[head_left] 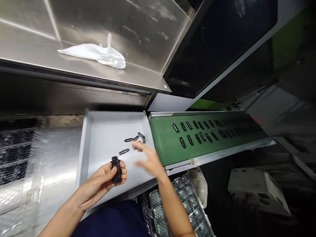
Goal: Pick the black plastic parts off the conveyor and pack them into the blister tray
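Note:
Several black plastic parts are gripped in my left hand (106, 179), its thumb pressed across the held black parts (117, 171) over the near side of the grey tray (98, 131). My right hand (148, 161), blurred by motion, has its fingers apart over the tray's right side with nothing seen between them. Beneath and beyond its fingertips lie several loose black parts, partly covered by the hand. One black part (123, 151) rests on the tray between my two hands.
A green conveyor belt (168, 151) carries two rows of black parts at right. A white glove (98, 54) lies on the metal shelf (140, 77). Clear plastic trays (187, 194) stand below the belt. Racks of black parts (17, 151) are at far left.

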`<state>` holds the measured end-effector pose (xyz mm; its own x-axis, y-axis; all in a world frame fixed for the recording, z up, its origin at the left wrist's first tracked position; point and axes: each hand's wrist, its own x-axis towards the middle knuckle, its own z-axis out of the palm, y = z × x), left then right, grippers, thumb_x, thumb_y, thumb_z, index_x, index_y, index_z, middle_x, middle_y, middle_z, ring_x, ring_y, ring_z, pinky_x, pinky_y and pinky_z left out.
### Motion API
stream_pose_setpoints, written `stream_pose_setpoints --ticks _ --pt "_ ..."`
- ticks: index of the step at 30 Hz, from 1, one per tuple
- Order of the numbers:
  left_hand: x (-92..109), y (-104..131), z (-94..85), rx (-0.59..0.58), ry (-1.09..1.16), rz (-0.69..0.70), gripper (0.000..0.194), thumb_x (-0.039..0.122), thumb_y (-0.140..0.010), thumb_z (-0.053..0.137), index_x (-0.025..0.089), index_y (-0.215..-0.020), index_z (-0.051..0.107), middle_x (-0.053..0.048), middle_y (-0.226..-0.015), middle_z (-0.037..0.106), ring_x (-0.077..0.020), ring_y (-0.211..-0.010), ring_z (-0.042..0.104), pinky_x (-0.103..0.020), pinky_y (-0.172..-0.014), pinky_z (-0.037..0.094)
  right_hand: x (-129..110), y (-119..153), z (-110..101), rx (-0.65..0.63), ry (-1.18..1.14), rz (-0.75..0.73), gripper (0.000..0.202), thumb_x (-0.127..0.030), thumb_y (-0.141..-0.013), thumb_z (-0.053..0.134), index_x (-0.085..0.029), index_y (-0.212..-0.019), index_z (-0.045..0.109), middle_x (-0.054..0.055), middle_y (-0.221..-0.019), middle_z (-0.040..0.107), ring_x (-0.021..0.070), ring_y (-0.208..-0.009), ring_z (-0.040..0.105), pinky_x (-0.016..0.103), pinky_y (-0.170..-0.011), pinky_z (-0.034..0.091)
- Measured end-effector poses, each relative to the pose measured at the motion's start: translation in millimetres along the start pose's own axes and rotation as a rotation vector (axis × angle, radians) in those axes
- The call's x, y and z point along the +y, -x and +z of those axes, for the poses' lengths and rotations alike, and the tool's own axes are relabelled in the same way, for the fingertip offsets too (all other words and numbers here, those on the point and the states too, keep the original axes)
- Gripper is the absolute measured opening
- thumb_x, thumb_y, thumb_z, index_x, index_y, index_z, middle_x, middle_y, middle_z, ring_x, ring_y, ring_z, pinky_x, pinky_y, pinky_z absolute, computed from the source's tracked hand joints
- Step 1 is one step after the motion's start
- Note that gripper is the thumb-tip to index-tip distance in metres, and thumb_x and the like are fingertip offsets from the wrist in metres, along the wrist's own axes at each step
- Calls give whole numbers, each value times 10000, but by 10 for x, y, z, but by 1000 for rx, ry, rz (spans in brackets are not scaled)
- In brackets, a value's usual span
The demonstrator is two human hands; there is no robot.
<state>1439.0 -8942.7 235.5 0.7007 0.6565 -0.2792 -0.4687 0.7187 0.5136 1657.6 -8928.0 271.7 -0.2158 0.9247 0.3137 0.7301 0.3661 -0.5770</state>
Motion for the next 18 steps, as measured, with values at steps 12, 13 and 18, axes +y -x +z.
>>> stream_pose_setpoints --ticks 12,13,18 --pt "5 -94 122 96 -50 52 276 367 -708 837 194 -895 732 -43 -919 721 -173 -925 655 -265 -893 545 1339 -299 -1184 439 404 313 221 -332 -958 566 -123 -945 637 28 -902 656 124 -771 641 305 -735 548" --pt "-17 -98 134 127 -61 82 287 370 -706 838 193 -904 729 -43 -919 722 -172 -926 653 -266 -896 541 1224 -279 -1130 432 396 286 194 -313 -942 591 -127 -923 642 30 -873 661 129 -752 635 304 -722 546" --pt "-167 -106 209 262 -123 219 425 383 -656 870 172 -993 718 -67 -986 732 -180 -909 659 -272 -869 519 184 13 -375 285 250 75 119 -210 -872 643 -137 -948 698 53 -844 676 149 -719 618 264 -671 520"
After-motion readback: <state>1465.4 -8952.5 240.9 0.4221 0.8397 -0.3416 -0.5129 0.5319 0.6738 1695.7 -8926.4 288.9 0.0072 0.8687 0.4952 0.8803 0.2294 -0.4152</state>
